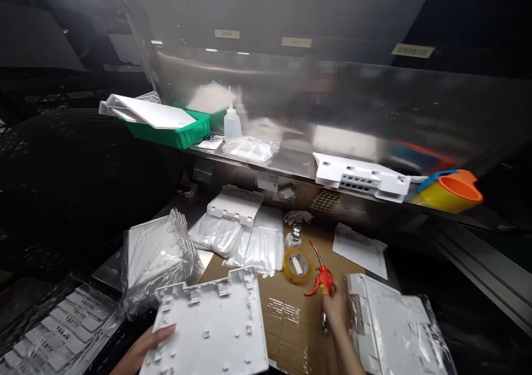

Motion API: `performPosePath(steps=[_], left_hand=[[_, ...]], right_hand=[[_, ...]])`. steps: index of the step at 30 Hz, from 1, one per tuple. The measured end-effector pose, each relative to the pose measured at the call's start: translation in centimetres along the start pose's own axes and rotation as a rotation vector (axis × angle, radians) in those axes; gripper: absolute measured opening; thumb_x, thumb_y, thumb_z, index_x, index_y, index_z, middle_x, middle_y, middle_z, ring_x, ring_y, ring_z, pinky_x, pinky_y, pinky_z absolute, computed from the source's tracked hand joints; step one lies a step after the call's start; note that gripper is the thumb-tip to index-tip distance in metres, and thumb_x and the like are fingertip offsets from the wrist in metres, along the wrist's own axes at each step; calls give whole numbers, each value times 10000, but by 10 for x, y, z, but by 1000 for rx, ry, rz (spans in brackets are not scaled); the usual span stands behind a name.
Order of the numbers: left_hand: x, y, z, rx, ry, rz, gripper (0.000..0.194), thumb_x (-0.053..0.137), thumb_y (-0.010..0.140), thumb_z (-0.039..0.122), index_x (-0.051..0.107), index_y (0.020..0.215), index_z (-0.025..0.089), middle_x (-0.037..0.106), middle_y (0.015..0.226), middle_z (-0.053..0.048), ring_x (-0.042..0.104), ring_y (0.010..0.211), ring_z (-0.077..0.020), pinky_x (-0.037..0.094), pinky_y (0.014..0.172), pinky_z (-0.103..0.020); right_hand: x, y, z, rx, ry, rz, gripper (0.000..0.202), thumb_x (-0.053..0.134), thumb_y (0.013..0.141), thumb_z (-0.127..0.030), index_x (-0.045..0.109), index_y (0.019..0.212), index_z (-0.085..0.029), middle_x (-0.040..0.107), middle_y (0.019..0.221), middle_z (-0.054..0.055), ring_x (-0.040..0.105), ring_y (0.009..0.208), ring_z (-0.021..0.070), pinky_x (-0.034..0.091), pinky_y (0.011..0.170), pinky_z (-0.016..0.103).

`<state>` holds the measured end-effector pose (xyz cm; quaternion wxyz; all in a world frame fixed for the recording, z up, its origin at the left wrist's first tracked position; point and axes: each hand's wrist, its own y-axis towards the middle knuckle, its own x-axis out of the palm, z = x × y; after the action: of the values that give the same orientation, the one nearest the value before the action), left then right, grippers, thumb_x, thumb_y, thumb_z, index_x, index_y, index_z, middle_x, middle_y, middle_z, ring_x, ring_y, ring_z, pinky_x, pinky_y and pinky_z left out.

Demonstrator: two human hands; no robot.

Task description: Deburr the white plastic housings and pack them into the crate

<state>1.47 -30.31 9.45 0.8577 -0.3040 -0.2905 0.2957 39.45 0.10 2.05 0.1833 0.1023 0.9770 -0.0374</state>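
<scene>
My left hand (154, 342) grips the left edge of a white plastic panel (211, 325), its inner side with clips and posts facing up. The thumb lies on the panel's face; the other fingers are hidden underneath. My right hand (336, 304) closes around the handle of a red air blow gun (323, 278) over the cardboard (291, 336). The gun's thin nozzle points away from me, and a metal fitting shows below the hand. Some of the right fingers are blurred. Right beside that hand lies a stack of white panels (393, 328), partly in clear plastic.
Bagged panels (158, 247) stand at left, with more white parts (62, 330) below. Clear bags (261, 242), yellow tape (296, 265) and a pump bottle (294, 236) lie ahead. The shelf holds a green bin (178, 137), a squeeze bottle (232, 123), a white housing (361, 178) and a yellow-orange cup (453, 192).
</scene>
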Motion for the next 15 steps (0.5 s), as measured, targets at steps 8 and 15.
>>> performPosePath(steps=[8,15], left_hand=[[140,58,35,124,537,-532,646,885,596,579,764,1060,145,796,959,-147,742,943,-400,561,894,-531],[197,168,23,556,1088,-383,443,569,942,585,692,1020,167,723,1099,-82,661,1093,-278,487,1016,-530]], right_hand=[[-19,-102,-31,347,618,-526,550,742,781,-633,775,1050,-154,791,1096,163,701,1159,348,512,1036,517],[-78,-98,-71,567,1074,-269,674,850,753,-506,662,1311,-179,800,1127,114,743,1092,340,586,979,494]])
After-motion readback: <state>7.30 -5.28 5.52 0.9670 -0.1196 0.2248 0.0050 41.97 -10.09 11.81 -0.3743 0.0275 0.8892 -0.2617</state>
